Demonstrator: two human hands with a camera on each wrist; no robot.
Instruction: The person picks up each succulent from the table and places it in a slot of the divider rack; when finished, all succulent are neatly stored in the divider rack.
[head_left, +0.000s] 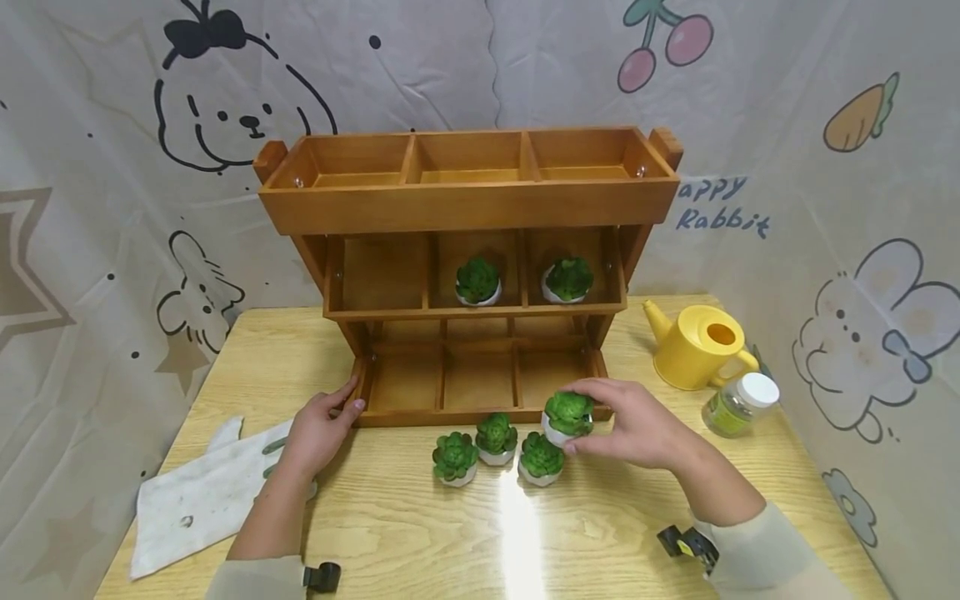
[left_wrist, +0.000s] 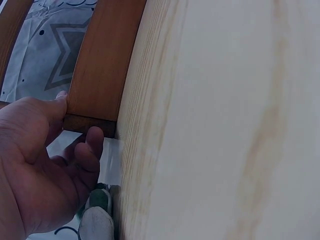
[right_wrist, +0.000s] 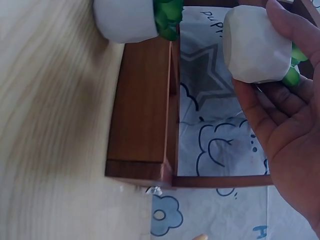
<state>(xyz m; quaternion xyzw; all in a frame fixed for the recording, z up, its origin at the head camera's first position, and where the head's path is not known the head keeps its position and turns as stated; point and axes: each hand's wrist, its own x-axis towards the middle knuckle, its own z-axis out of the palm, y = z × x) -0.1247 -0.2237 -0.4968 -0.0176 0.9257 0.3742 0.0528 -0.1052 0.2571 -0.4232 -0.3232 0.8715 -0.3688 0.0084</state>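
Note:
My right hand pinches a potted succulent between thumb and fingers. It is held off the table at the front right of the brown wooden shelf; in the right wrist view its white faceted pot shows clearly. Just left of it, three more succulents stand on the table: one nearest, one in the middle and one at the left. My left hand holds the shelf's bottom left corner, with thumb and fingers about the board's end.
Two succulents sit in the middle tier, in the centre and right compartments. A yellow watering can and a white-lidded jar stand at the right. White gloves lie by my left forearm.

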